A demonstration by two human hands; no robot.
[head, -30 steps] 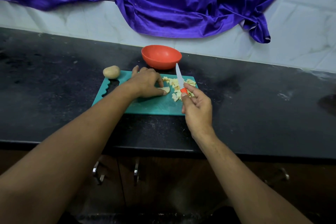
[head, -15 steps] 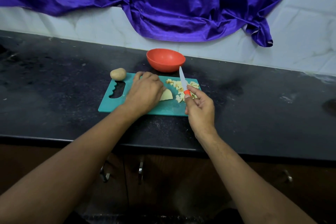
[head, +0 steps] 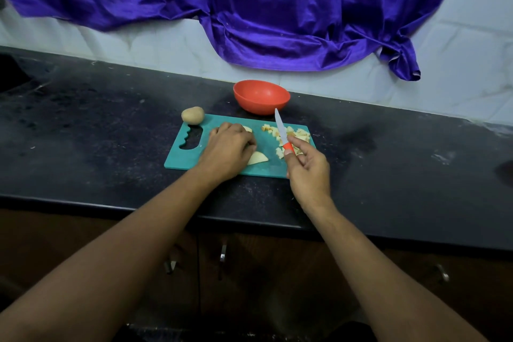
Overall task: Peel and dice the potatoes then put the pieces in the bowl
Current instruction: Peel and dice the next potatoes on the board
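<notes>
No legible text, label, brand or number on the bowl, cutting board or knife

Left hand palm-down on teal cutting board, fingers curled over potato piece. Cut wedge just beside thumb. Right hand grips knife by orange handle, blade tilted up over diced pieces. Whole potato at board's far left corner. Orange bowl behind board on dark bench.

potato whole, unpeeled | diced pieces on board | bowl red, upright
</notes>
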